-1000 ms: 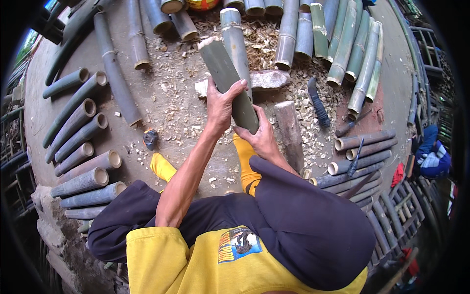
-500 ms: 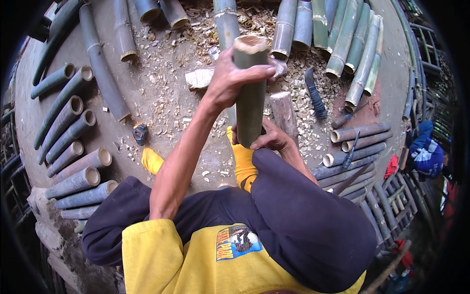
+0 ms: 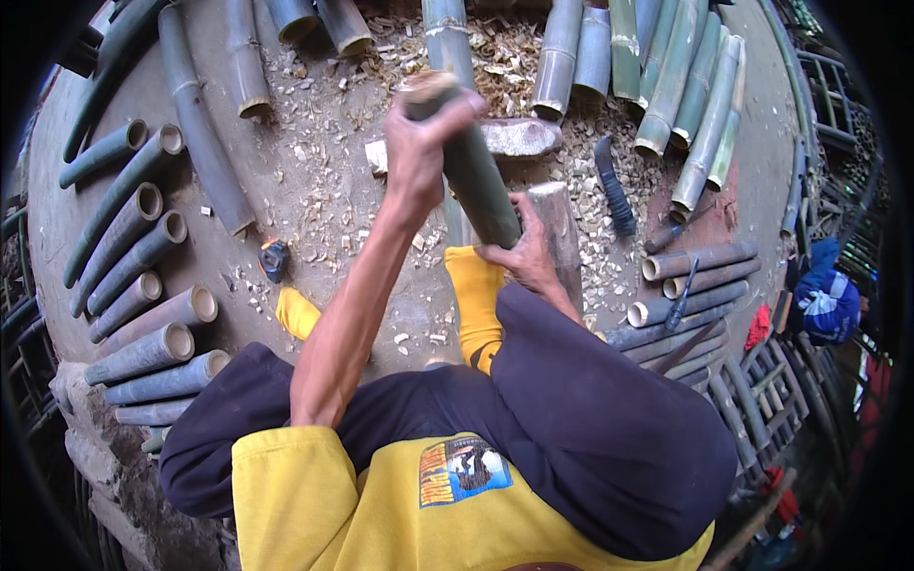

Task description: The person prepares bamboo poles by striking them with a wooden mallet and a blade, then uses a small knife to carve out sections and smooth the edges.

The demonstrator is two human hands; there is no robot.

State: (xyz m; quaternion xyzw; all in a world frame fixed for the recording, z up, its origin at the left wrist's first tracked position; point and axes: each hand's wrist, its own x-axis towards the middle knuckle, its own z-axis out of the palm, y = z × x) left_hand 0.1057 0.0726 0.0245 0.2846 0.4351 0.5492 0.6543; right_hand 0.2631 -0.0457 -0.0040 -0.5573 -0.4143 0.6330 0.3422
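Observation:
A thick green bamboo section (image 3: 479, 186) is held in both my hands above my shins, its far end leaning to the left. My left hand (image 3: 424, 143) wraps around the far end, close to the pale cut rim, and is a little blurred. Around the near end closes my right hand (image 3: 528, 249), just above my yellow sock (image 3: 474, 295). Beyond the section, a pale block (image 3: 519, 139) lies across the ground next to a long bamboo pole (image 3: 447, 43). A short wooden log (image 3: 555, 224) stands to the right of my right hand.
Cut bamboo pieces (image 3: 152, 352) lie in a row at the left, and more bamboo poles (image 3: 666, 114) at the far right. A dark-handled blade (image 3: 614, 186) rests among wood chips (image 3: 586, 143). An orange-and-black tape measure (image 3: 273, 259) sits left. More bamboo pieces (image 3: 700, 262) are stacked right.
The bamboo section has gone from nearly upright to tilted, its far end swung left with my left hand. My right hand has moved slightly farther away, and the pale block shows more.

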